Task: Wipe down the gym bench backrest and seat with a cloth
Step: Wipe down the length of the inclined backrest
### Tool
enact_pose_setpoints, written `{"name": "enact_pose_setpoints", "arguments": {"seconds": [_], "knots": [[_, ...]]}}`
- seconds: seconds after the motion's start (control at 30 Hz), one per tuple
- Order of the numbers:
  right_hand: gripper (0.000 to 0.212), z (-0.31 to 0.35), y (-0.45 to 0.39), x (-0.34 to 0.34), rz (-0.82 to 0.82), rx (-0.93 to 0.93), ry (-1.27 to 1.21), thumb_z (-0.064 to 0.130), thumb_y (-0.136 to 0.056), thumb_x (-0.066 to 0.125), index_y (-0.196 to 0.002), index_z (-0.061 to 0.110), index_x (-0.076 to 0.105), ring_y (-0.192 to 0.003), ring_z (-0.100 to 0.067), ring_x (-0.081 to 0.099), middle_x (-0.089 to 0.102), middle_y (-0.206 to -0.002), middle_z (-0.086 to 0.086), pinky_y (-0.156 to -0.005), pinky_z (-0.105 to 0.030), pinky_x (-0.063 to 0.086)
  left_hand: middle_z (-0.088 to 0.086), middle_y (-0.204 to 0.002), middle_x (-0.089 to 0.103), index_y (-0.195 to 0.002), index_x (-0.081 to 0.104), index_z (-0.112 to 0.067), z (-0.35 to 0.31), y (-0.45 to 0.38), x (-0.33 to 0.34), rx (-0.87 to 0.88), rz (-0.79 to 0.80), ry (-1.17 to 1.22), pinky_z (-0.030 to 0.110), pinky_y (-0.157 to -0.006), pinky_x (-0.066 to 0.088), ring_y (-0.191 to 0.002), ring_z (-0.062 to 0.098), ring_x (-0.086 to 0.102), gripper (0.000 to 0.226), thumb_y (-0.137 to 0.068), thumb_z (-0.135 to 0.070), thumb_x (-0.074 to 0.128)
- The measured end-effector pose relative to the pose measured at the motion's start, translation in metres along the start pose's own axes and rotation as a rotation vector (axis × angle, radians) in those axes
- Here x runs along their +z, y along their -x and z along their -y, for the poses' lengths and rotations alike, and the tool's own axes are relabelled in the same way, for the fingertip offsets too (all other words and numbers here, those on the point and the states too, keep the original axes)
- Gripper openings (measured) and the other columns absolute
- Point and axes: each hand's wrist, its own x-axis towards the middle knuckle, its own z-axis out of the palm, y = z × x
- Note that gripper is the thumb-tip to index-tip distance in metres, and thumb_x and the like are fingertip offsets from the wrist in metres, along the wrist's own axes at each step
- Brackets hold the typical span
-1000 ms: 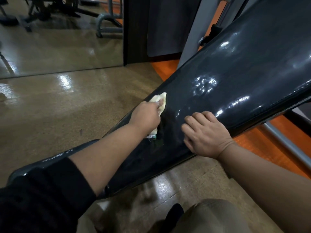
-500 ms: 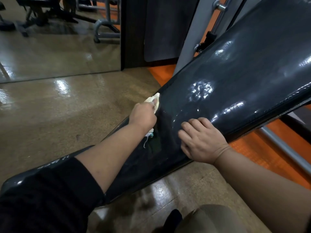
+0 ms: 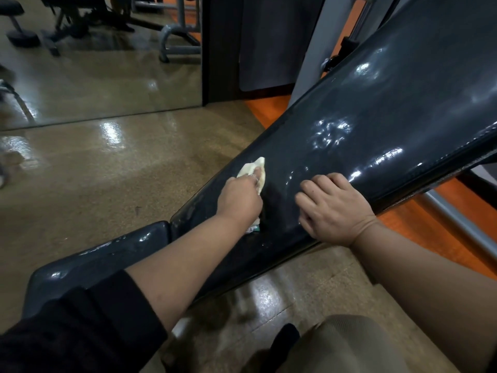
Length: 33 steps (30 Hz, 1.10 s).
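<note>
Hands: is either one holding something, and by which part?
The left hand clutches the cloth by its middle, both ends poking out. The right hand holds nothing, resting on the backrest.

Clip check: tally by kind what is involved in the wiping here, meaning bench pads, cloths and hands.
Bench pads: 2, the inclined glossy dark vinyl backrest and the flatter dark vinyl seat pad.
Cloths: 1, a crumpled pale yellow cloth under the left hand.
Hands: 2, that one and the right hand, empty on the backrest.
Total: 5.
</note>
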Motion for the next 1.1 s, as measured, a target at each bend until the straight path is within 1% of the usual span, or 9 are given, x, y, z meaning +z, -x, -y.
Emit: {"name": "enact_pose_setpoints", "arguments": {"seconds": [0.13,0.23,0.3,0.4,0.47,0.67,0.8,0.93,1.1], "knots": [[0.015,0.0,0.0,-0.001,-0.014,0.002,0.006,0.025,-0.081,0.048,-0.078,0.012,0.054,-0.077,-0.03,0.056,0.057,-0.082,-0.008,-0.072,-0.041,0.043,0.005,-0.107,0.052,-0.144,0.03,-0.035,-0.008,0.032,0.001,0.184,-0.02,0.0,0.034,-0.08,0.048,-0.095,0.021,0.05,0.055,-0.094,-0.016,0.043],[0.015,0.001,-0.001,0.0,-0.026,-0.001,0.008,0.025,-0.081,0.048,-0.078,0.012,0.054,-0.078,-0.03,0.056,0.057,-0.081,-0.008,-0.073,-0.041,0.043,-0.004,-0.126,0.05,-0.147,0.024,-0.033,0.014,0.054,0.008,0.285,0.027,-0.105,0.035,-0.083,0.048,-0.101,0.02,0.045,0.06,-0.093,-0.015,0.044],[0.014,0.001,-0.001,0.0,-0.033,0.005,0.011,0.024,-0.081,0.048,-0.078,0.012,0.053,-0.077,-0.03,0.056,0.056,-0.081,-0.008,-0.072,-0.041,0.042,-0.002,-0.125,0.051,-0.146,0.025,-0.035,0.029,0.051,0.009,0.204,0.074,-0.116,0.034,-0.081,0.048,-0.098,0.02,0.045,0.058,-0.094,-0.017,0.043],[0.014,0.001,0.0,0.0,-0.038,-0.001,0.016,0.023,-0.081,0.047,-0.079,0.011,0.054,-0.075,-0.03,0.054,0.056,-0.081,-0.008,-0.071,-0.041,0.041,0.009,-0.107,0.054,-0.132,0.048,-0.032,0.034,0.032,0.007,-0.017,0.088,-0.034,0.029,-0.073,0.044,-0.084,0.02,0.051,0.039,-0.094,-0.021,0.045],[0.014,0.002,0.0,0.001,-0.037,0.001,0.017,0.023,-0.082,0.047,-0.079,0.011,0.054,-0.075,-0.03,0.054,0.055,-0.081,-0.008,-0.07,-0.041,0.041,0.011,-0.104,0.055,-0.131,0.051,-0.028,0.029,0.027,0.007,-0.037,0.074,-0.033,0.029,-0.074,0.042,-0.087,0.022,0.054,0.038,-0.094,-0.022,0.045],[0.015,0.0,0.0,0.0,-0.025,0.006,0.027,0.024,-0.082,0.047,-0.078,0.012,0.054,-0.074,-0.031,0.054,0.055,-0.08,-0.009,-0.07,-0.041,0.041,0.007,-0.127,0.053,-0.145,0.029,-0.035,0.001,0.063,0.01,0.284,0.044,-0.061,0.031,-0.087,0.043,-0.106,0.025,0.048,0.057,-0.093,-0.018,0.044],[0.015,0.001,-0.002,0.001,-0.018,0.006,0.031,0.024,-0.082,0.046,-0.077,0.012,0.054,-0.074,-0.03,0.053,0.056,-0.081,-0.008,-0.07,-0.041,0.04,-0.001,-0.155,0.024,-0.149,0.015,-0.032,0.019,0.097,0.021,0.408,0.149,-0.186,0.032,-0.093,0.045,-0.121,0.021,0.038,0.062,-0.095,-0.016,0.041],[0.015,0.002,0.0,0.001,-0.021,0.009,0.043,0.024,-0.082,0.046,-0.077,0.012,0.054,-0.074,-0.03,0.052,0.055,-0.08,-0.008,-0.071,-0.041,0.038,-0.005,-0.154,0.026,-0.149,0.014,-0.035,0.031,0.098,0.022,0.312,0.167,-0.182,0.03,-0.09,0.046,-0.117,0.019,0.039,0.063,-0.095,-0.016,0.041],[0.015,0.005,-0.004,0.0,0.021,0.071,0.043,0.025,-0.08,0.048,-0.078,0.012,0.055,-0.075,-0.03,0.052,0.057,-0.083,-0.009,-0.071,-0.041,0.039,0.011,-0.128,0.049,-0.145,0.028,-0.035,0.015,0.078,0.009,0.091,0.177,-0.057,0.032,-0.092,0.041,-0.114,0.027,0.047,0.057,-0.094,-0.017,0.045]]}}
